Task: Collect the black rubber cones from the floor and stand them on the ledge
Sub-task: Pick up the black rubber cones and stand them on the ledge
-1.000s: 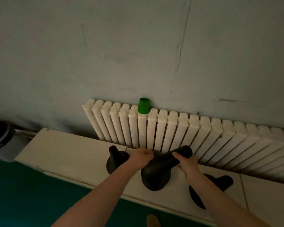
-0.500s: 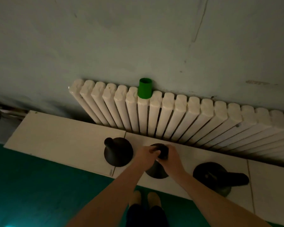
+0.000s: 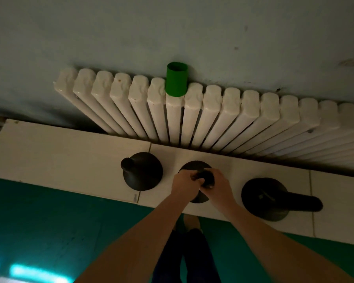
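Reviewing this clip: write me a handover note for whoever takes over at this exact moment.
Left hand and right hand: both grip the neck of the middle cone, whose base sits on the ledge.
Left cone: upright on the ledge, untouched.
Right cone: on the ledge, neck pointing right; upright or tipped, I cannot tell.
Done: three cones on the ledge.
Left: release the middle cone, check the right one, look for more on the floor; none shows here.

Three black rubber cones (image 3: pixel 141 174) (image 3: pixel 194 166) (image 3: pixel 263 201) are counted on the ledge (image 3: pixel 59 152) below the radiator (image 3: pixel 192 111); one green tube (image 3: pixel 176 82) is counted on top of the radiator.
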Demonstrator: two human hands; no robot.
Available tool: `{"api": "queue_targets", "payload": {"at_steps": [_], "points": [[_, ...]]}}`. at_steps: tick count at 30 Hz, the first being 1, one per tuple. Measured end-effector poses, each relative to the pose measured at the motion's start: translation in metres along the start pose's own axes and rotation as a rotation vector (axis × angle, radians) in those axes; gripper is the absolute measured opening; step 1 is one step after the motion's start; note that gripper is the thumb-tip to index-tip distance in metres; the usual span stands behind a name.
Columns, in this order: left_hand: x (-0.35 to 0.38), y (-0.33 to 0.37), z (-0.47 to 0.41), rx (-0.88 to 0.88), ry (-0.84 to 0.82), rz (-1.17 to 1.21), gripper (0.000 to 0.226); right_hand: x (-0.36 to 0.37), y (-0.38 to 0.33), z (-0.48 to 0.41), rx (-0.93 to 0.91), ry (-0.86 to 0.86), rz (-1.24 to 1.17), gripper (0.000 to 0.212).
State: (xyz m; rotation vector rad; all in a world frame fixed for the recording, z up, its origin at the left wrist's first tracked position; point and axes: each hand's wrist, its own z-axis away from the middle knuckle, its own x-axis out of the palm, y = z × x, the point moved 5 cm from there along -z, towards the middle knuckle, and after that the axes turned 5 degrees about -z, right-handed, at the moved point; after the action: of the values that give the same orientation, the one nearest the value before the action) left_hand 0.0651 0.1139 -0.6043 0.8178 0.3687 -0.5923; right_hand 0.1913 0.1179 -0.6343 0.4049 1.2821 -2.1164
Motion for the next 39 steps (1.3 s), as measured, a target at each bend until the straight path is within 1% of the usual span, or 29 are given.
{"api": "queue_targets", "payload": {"at_steps": [2,7,10,13,17,19,22,24,26,28,29,32,37,39], "points": [[0.0,-0.001,-0.004,-0.012,0.002,0.017,0.019,-0.001,0.002,-0.002,0.007,0.022,0.025,0.057],[0.0,-0.006,-0.01,-0.097,0.032,0.146,0.025,-0.004,0.006,-0.005,0.037,0.033,0.125,0.062],[0.002,-0.005,-0.013,-0.123,0.048,0.188,0.033,-0.008,0.001,-0.011,0.032,0.036,0.184,0.063],[0.001,-0.008,-0.015,-0.197,0.035,0.273,0.042,-0.009,-0.005,-0.014,0.036,-0.002,0.258,0.063],[0.007,-0.01,-0.009,-0.207,0.028,0.282,0.042,-0.007,-0.005,-0.003,0.037,-0.022,0.246,0.061],[0.01,-0.009,-0.007,-0.203,0.025,0.268,0.041,-0.006,-0.006,0.0,0.031,-0.063,0.233,0.062],[0.003,-0.003,0.0,-0.219,-0.059,0.297,0.037,-0.016,-0.012,0.006,0.043,-0.171,0.216,0.075],[-0.011,0.001,0.005,-0.22,-0.09,0.312,0.033,-0.03,-0.017,0.007,0.035,-0.223,0.214,0.071],[-0.031,0.011,0.01,-0.219,-0.103,0.343,0.031,-0.051,-0.025,0.009,0.016,-0.248,0.273,0.062],[-0.052,0.029,0.02,-0.208,-0.164,0.366,0.033,-0.075,-0.04,0.008,-0.021,-0.246,0.338,0.056],[-0.068,0.042,0.025,-0.197,-0.149,0.371,0.034,-0.09,-0.053,0.005,-0.041,-0.221,0.342,0.051],[-0.113,0.075,0.038,-0.158,-0.037,0.425,0.03,-0.131,-0.095,-0.004,-0.093,-0.124,0.296,0.035],[-0.184,0.135,0.074,-0.003,0.107,0.539,0.014,-0.195,-0.195,-0.003,-0.295,0.021,0.153,0.035],[-0.211,0.155,0.09,0.062,0.181,0.557,0.019,-0.217,-0.233,0.005,-0.355,0.059,0.04,0.033]]}}
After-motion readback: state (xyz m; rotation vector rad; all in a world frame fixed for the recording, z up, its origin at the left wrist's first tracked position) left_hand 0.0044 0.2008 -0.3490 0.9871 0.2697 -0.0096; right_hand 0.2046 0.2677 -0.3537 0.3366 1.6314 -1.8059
